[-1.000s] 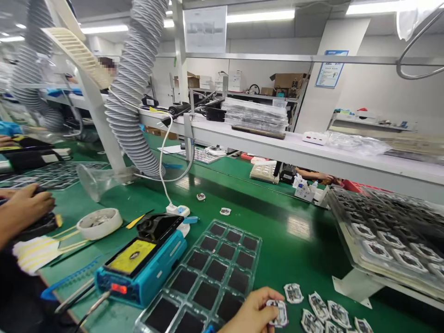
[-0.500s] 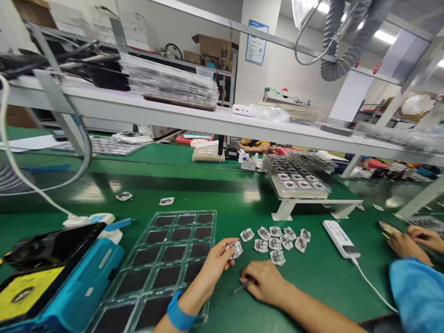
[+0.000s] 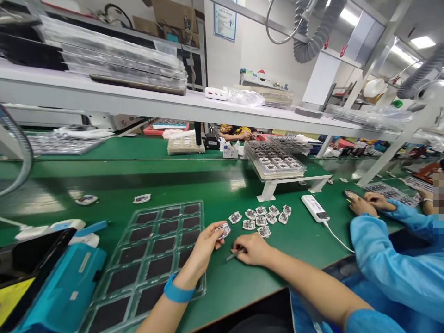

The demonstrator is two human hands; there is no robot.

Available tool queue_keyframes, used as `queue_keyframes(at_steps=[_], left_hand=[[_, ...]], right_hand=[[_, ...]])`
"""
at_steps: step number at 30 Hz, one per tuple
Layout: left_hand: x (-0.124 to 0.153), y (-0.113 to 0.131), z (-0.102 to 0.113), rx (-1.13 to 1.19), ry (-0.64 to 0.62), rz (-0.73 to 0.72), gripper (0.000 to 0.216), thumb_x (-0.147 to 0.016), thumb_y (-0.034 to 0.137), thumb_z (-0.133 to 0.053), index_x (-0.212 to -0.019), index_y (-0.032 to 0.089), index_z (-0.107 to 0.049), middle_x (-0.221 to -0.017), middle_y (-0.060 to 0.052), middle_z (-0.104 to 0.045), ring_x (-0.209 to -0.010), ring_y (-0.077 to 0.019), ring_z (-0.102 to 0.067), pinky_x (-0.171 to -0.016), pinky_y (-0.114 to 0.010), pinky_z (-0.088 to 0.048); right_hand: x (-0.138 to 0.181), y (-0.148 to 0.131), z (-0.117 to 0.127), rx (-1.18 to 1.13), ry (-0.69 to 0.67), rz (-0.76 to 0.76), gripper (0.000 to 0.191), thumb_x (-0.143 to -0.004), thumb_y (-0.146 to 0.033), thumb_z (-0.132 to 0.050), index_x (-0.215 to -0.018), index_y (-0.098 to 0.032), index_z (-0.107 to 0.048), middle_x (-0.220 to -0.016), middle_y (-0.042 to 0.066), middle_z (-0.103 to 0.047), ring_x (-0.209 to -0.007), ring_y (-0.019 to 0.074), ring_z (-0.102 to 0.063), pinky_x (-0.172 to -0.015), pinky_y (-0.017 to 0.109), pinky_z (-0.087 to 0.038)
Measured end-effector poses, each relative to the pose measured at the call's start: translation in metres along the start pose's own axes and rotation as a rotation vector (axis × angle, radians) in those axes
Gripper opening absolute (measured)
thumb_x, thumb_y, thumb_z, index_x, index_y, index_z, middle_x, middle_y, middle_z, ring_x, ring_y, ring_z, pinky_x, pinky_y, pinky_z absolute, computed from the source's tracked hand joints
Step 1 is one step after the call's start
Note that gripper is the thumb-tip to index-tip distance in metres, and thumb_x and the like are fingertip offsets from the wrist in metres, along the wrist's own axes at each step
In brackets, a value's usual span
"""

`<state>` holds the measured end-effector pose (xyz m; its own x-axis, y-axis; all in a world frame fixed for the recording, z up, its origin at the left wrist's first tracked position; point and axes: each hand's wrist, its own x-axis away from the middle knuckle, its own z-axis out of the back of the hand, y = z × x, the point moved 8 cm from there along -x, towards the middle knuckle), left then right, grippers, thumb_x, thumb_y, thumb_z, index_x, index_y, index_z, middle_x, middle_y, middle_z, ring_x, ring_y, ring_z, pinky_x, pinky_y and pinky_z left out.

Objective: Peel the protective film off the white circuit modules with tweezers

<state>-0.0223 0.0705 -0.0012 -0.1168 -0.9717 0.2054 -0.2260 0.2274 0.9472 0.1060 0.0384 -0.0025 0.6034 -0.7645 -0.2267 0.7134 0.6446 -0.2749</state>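
your left hand (image 3: 204, 243), closed in a pinch, grips a small white-rimmed part (image 3: 225, 230) between thumb and fingertips, above the worktop (image 3: 222, 296) and just right of the tray (image 3: 148, 253); your right hand (image 3: 255, 249), curled around a slim grey tool (image 3: 234, 255), lies near it, with a cluster of similar parts (image 3: 261, 221) beyond.
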Motion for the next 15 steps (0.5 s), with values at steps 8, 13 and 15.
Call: queue_keyframes(at_steps=[8, 13, 15], left_hand=[[0.004, 0.000, -0.003, 0.052, 0.005, 0.095, 0.046, -0.059, 0.041, -0.082, -0.096, 0.015, -0.071, -0.071, 0.000, -0.064, -0.058, -0.0132, -0.052, -0.054, -0.025, -0.039], [0.005, -0.013, -0.003, 0.063, -0.003, 0.203, 0.059, -0.056, 0.050, -0.086, -0.102, 0.016, -0.072, -0.074, -0.001, -0.067, -0.064, -0.0157, -0.055, -0.059, -0.026, -0.045], [0.002, -0.023, 0.000, 0.060, 0.006, 0.251, 0.062, -0.054, 0.054, -0.088, -0.103, 0.018, -0.073, -0.075, 0.000, -0.068, -0.067, -0.0166, -0.056, -0.062, -0.026, -0.047]], right_hand=[[-0.025, -0.002, -0.016, 0.022, -0.060, 0.048, 0.011, -0.082, -0.031, -0.064, -0.084, -0.020, -0.066, -0.076, 0.002, -0.076, -0.066, 0.0178, -0.071, -0.056, 0.023, -0.045], [-0.036, -0.004, -0.025, 0.054, -0.089, 0.092, 0.018, -0.079, -0.036, -0.062, -0.084, -0.020, -0.068, -0.079, 0.003, -0.078, -0.069, 0.0189, -0.073, -0.054, 0.023, -0.045], [-0.037, -0.003, -0.024, 0.048, -0.085, 0.079, 0.017, -0.080, -0.034, -0.058, -0.085, -0.021, -0.069, -0.079, 0.001, -0.078, -0.070, 0.0178, -0.073, -0.056, 0.022, -0.046]])
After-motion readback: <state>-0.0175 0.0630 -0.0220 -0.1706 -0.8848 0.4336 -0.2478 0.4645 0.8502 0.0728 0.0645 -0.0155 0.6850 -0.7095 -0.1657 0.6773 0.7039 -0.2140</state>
